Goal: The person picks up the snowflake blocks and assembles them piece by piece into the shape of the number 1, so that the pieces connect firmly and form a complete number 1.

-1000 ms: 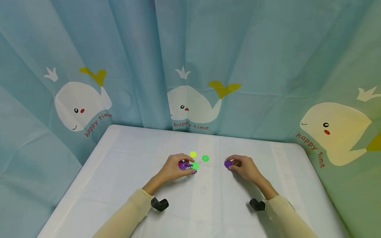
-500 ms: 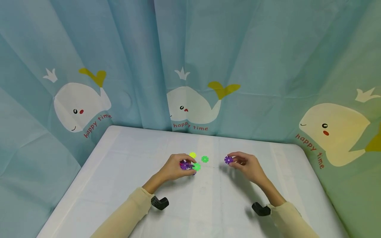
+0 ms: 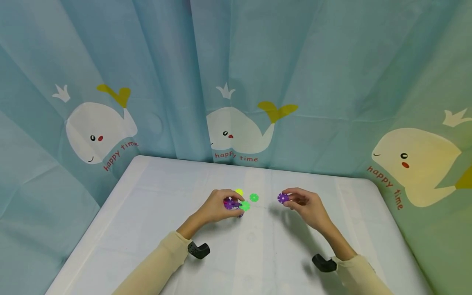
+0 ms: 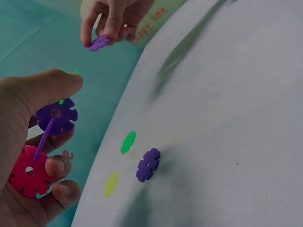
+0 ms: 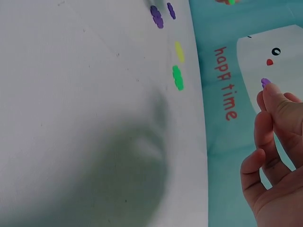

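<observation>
Tho apart, L fingers [image 4: 65, 191] round linked discs [image 4: 29, 182], R fingers [image 5: 275, 98] pincer-like on purple disc [image 3: 282, 199]

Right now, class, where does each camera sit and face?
Head: on the head, facing forward and down at the white rectangular table; left hand, right hand, cream fabric sleeves show.
Left wrist: worn there, facing across table; both hands show.
Right wrist: worn there, facing across table; right hand shows.
Wrist views share: yellow flower-shaped plastic disc.

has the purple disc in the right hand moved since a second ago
Yes: in the head view, the purple disc shifted upward, nearer the table's back edge.
</observation>
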A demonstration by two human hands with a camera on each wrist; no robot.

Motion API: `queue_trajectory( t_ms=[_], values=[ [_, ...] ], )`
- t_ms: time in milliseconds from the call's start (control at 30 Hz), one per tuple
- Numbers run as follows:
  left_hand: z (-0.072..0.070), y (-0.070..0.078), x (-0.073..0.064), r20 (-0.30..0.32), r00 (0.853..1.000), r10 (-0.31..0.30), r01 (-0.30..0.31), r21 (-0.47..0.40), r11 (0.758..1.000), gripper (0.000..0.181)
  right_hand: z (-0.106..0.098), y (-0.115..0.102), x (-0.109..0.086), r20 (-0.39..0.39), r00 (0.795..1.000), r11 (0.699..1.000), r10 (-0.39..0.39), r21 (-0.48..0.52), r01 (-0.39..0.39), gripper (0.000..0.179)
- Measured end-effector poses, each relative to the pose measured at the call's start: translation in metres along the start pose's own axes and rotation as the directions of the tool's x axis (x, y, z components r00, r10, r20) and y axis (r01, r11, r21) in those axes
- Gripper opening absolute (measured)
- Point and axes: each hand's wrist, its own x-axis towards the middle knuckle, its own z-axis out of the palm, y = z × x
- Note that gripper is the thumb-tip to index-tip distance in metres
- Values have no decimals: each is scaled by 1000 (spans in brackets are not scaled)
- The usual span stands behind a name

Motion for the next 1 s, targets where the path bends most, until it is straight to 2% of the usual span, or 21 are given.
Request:
queue_trajectory(
  t_ms=[300,500,733,1000],
  values=[
    [-1,4,2,-7,1000,14,-14,-13,1000,31,11,21,4,4,999,998,-43,36,43,30],
    [-1,7,5,-9,1000,28,-29,-23,999,30,19,15,8,13,997,995,-81,62,80,28],
    [1,10,8,-20,998,57,-57,-7,998,33,32,7,8,17,997,992,-77,103,75,27],
    [2,13,10,-9,999,36,-36,-14,999,33,48,0,8,3,994,985,-111,135,110,27]
  ],
)
